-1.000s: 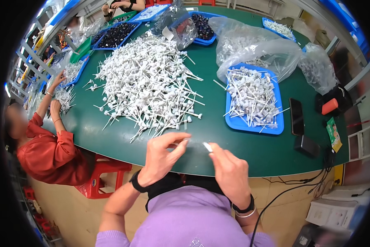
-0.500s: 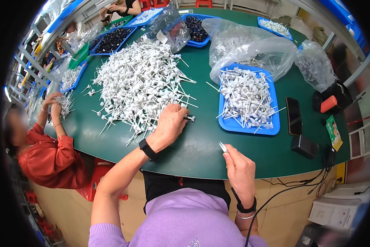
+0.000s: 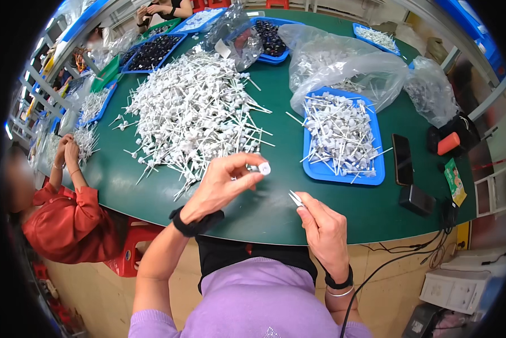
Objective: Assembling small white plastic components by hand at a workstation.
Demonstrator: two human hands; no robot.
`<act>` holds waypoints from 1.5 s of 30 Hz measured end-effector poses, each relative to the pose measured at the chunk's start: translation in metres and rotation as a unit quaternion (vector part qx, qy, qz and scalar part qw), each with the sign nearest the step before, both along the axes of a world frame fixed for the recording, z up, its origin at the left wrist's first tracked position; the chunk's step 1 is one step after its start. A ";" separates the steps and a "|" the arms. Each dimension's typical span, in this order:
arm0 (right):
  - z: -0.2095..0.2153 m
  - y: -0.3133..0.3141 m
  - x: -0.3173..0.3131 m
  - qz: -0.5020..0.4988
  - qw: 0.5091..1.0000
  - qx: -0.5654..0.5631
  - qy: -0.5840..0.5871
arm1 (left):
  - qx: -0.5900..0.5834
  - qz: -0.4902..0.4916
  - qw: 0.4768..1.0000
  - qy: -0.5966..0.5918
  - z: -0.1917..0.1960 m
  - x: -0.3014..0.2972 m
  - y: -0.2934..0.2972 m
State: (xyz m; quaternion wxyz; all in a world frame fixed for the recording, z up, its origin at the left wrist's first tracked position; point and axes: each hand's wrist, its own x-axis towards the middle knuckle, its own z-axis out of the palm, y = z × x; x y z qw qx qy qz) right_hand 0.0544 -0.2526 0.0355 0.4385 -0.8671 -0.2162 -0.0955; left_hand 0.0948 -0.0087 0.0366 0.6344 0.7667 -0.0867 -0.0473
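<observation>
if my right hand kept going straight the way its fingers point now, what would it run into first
Probably the small white cap piece pinched in your left hand. Your right hand holds a thin white stem aimed up-left toward it; bare green table lies between, though height is unclear.

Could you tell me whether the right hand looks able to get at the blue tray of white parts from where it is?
Probably yes: the right hand is just short of the blue tray, with only bare green table between them.

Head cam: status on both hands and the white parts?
Left hand pinching a white capped piece above the green table. Right hand gripping thin white tubes. Big white pile just ahead, blue tray right; nothing between hands.
</observation>
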 end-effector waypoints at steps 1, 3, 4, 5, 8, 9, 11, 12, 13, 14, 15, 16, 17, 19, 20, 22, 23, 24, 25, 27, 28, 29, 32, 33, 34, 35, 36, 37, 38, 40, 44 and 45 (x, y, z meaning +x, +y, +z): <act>0.004 0.007 0.001 0.011 1.000 0.017 0.001 | -0.015 -0.011 0.998 0.057 0.007 -0.013 0.003; 0.008 0.023 0.001 0.035 0.999 0.001 -0.036 | -0.062 -0.018 0.996 0.058 -0.003 -0.034 0.009; 0.009 0.031 0.001 0.046 0.998 -0.006 -0.053 | -0.085 -0.019 0.995 0.045 -0.011 -0.041 0.010; 0.009 0.039 0.001 0.056 0.995 -0.031 -0.075 | -0.093 -0.003 0.993 0.068 -0.008 -0.049 0.009; 0.002 0.056 -0.003 0.063 0.991 -0.089 -0.079 | -0.131 0.046 0.990 0.030 -0.018 -0.065 0.007; -0.002 0.059 -0.004 0.069 0.990 -0.094 -0.079 | -0.154 0.062 0.986 0.017 -0.020 -0.070 0.006; -0.007 0.063 -0.009 0.081 0.988 -0.102 -0.078 | -0.154 0.094 0.984 -0.011 -0.029 -0.077 0.004; -0.008 0.065 -0.010 0.083 0.988 -0.110 -0.070 | -0.153 0.111 0.982 -0.024 -0.034 -0.080 0.005; -0.007 0.066 -0.012 0.085 0.987 -0.118 -0.063 | -0.136 0.115 0.984 -0.013 -0.038 -0.082 0.007; -0.007 0.066 -0.012 0.087 0.987 -0.126 -0.057 | -0.133 0.116 0.984 -0.010 -0.038 -0.084 0.008; -0.007 0.067 -0.013 0.085 0.987 -0.124 -0.057 | -0.131 0.117 0.984 -0.007 -0.036 -0.086 0.009; -0.008 0.068 -0.013 0.083 0.988 -0.121 -0.058 | -0.129 0.119 0.984 -0.004 -0.035 -0.088 0.009; -0.007 0.069 -0.013 0.080 0.988 -0.119 -0.059 | -0.131 0.123 0.984 -0.003 -0.035 -0.088 0.010; -0.007 0.071 -0.012 0.090 0.987 -0.117 -0.066 | -0.134 0.132 0.982 0.000 -0.035 -0.090 0.009; -0.007 0.072 -0.011 0.096 0.986 -0.115 -0.071 | -0.128 0.138 0.982 -0.004 -0.035 -0.090 0.008; -0.008 0.075 -0.011 0.094 0.986 -0.121 -0.061 | -0.118 0.151 0.981 -0.013 -0.035 -0.091 0.005; -0.009 0.075 -0.011 0.094 0.986 -0.124 -0.056 | -0.078 0.162 0.983 -0.042 -0.038 -0.091 0.006; -0.009 0.076 -0.011 0.095 0.986 -0.123 -0.052 | -0.038 0.173 0.982 -0.071 -0.044 -0.091 0.007; -0.010 0.076 -0.011 0.097 0.987 -0.122 -0.049 | 0.002 0.184 0.978 -0.099 -0.047 -0.091 0.008; -0.013 0.076 -0.012 0.096 0.987 -0.120 -0.044 | 0.022 0.196 0.978 -0.074 -0.045 -0.093 0.007; -0.014 0.076 -0.012 0.095 0.988 -0.118 -0.043 | 0.032 0.201 0.977 -0.062 -0.045 -0.093 0.006; -0.015 0.077 -0.013 0.097 0.988 -0.114 -0.041 | 0.017 0.197 0.979 -0.050 -0.045 -0.093 0.006; -0.014 0.077 -0.011 0.100 0.989 -0.103 -0.037 | -0.048 0.193 0.980 -0.008 -0.046 -0.094 0.005; -0.013 0.077 -0.011 0.101 0.989 -0.106 -0.035 | -0.084 0.198 0.977 0.010 -0.045 -0.094 0.001; -0.013 0.077 -0.011 0.101 0.988 -0.108 -0.032 | -0.119 0.203 0.972 0.029 -0.043 -0.095 -0.002; -0.013 0.077 -0.012 0.102 0.988 -0.111 -0.029 | -0.117 0.197 0.973 0.034 -0.043 -0.095 -0.001; -0.014 0.076 -0.012 0.102 0.988 -0.110 -0.029 | -0.114 0.192 0.974 0.039 -0.042 -0.096 0.000; -0.014 0.076 -0.012 0.102 0.988 -0.109 -0.028 | -0.111 0.187 0.975 0.044 -0.042 -0.096 0.001; -0.014 0.076 -0.012 0.102 0.988 -0.108 -0.028 | -0.114 0.186 0.975 0.043 -0.042 -0.096 0.000; -0.014 0.077 -0.013 0.099 0.989 -0.107 -0.026 | -0.120 0.184 0.975 0.043 -0.041 -0.096 0.000; -0.017 0.076 -0.014 0.093 0.990 -0.105 -0.028 | -0.123 0.180 0.975 0.049 -0.041 -0.096 0.000; -0.017 0.076 -0.014 0.094 0.989 -0.106 -0.028 | -0.126 0.181 0.974 0.048 -0.043 -0.096 -0.001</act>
